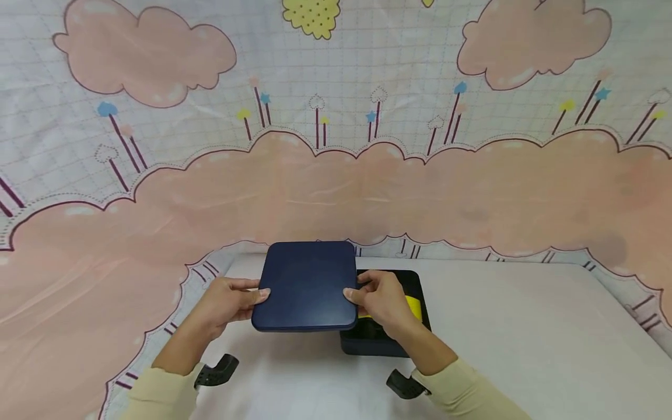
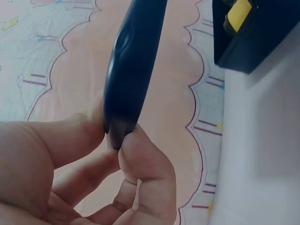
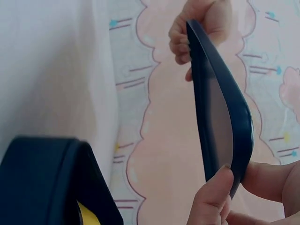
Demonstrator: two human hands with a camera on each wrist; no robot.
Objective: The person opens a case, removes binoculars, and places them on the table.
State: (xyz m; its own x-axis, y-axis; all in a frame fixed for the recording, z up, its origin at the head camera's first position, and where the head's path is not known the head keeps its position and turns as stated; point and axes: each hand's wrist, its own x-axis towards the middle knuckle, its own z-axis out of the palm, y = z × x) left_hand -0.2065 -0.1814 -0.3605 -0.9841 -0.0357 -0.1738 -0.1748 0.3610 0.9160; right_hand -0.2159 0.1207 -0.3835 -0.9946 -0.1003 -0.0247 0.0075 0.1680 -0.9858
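A dark navy lid (image 1: pixel 307 280), flat with rounded corners, is held up above the white table between both hands. My left hand (image 1: pixel 231 300) pinches its left edge, thumb on the top face and fingers beneath. On the opposite edge my right hand (image 1: pixel 380 297) grips it the same way. The right wrist view shows the lid's hollow underside (image 3: pixel 218 117). Behind and below the right hand stands a dark open box (image 1: pixel 375 347) with something yellow (image 1: pixel 415 307) inside. The lid and right hand hide part of this box.
The white table (image 1: pixel 525 338) stretches out to the right of the box. A cloth (image 1: pixel 367 192) printed with pink clouds hangs behind and around the table. A black strap-like piece (image 1: pixel 217 371) sticks out from each sleeve at the wrist.
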